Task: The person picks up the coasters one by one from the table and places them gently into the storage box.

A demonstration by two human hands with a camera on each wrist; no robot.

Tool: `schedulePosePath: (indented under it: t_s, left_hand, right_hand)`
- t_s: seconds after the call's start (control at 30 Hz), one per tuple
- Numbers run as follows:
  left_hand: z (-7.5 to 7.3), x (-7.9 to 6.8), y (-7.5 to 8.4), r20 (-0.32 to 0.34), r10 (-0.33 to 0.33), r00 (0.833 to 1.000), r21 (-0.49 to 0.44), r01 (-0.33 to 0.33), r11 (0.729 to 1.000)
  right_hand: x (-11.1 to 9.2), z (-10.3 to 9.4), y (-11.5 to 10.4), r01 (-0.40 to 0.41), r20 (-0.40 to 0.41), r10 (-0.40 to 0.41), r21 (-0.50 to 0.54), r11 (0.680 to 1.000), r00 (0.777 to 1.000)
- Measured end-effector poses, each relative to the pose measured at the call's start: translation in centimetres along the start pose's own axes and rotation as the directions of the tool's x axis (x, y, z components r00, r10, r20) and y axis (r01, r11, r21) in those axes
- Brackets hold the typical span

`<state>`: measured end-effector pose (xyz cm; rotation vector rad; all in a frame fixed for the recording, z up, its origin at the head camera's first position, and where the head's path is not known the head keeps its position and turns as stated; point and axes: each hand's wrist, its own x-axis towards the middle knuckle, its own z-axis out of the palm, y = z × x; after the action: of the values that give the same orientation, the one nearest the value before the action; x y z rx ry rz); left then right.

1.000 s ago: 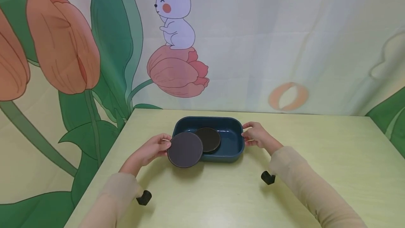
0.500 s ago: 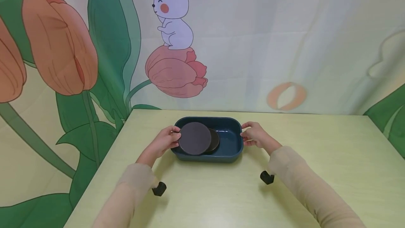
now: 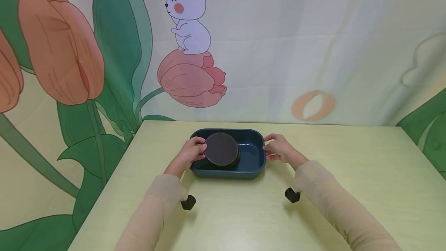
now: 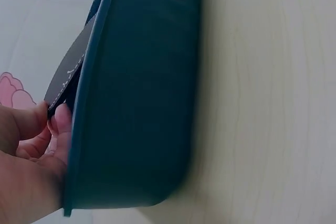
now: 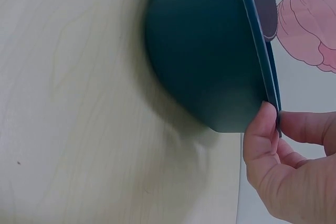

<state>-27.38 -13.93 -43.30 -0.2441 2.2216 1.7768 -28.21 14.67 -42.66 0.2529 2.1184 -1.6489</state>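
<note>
A dark blue rectangular tray (image 3: 252,157) with rounded corners stands on the table. My left hand (image 3: 189,152) pinches the left edge of a round dark brown coaster (image 3: 222,149) and holds it inside the tray's left half. White stitching runs along its edge in the left wrist view, where the coaster (image 4: 67,69) slants above the rim between thumb and fingers. Beneath it lies a second dark coaster (image 3: 238,159), mostly covered. At the tray's right end my right hand (image 3: 283,151) pinches the rim, thumb on one side and fingertips on the other in the right wrist view.
The pale wooden table (image 3: 244,216) reaches back to a hanging cloth (image 3: 265,49) printed with tulips and a rabbit. A small black piece sticks out by each wrist, one near the left sleeve (image 3: 163,200) and one near the right sleeve (image 3: 324,189).
My left hand has carried the coaster from in front of the tray's left corner, rightward and back, onto the other coaster. The right hand has stayed at the rim.
</note>
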Motion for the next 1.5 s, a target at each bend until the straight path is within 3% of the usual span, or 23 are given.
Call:
schedulePosePath:
  t_s: [0.43, 0.63, 1.03, 1.3, 1.5]
  left_hand:
    - [1.2, 2.1, -1.1, -0.040, -0.082, 0.996, -0.024, 0.081, 0.996]
    - [1.8, 2.1, -1.4, -0.097, -0.103, 0.990, 0.044, 0.108, 0.993]
    - [2.3, 2.3, -2.1, -0.212, -0.061, 0.975, 0.221, 0.109, 0.969]
    - [2.2, 2.0, -1.9, -0.200, -0.043, 0.979, 0.275, 0.098, 0.956]
    - [1.9, 1.2, -0.8, -0.148, -0.005, 0.989, 0.326, 0.053, 0.944]
  right_hand:
    - [-0.1, 0.0, 0.0, 0.001, 0.000, -0.001, 0.001, 1.000, 1.000]
    - [-0.1, 0.0, 0.1, -0.004, 0.000, 0.004, 0.003, 1.000, 1.000]
    - [-0.1, 0.3, 0.1, -0.008, 0.008, 0.008, 0.008, 1.000, 1.000]
    - [-0.1, 0.2, 0.1, -0.007, 0.013, 0.007, 0.010, 1.000, 1.000]
    - [-0.1, -0.6, 0.6, -0.003, 0.018, 0.003, 0.011, 1.000, 1.000]
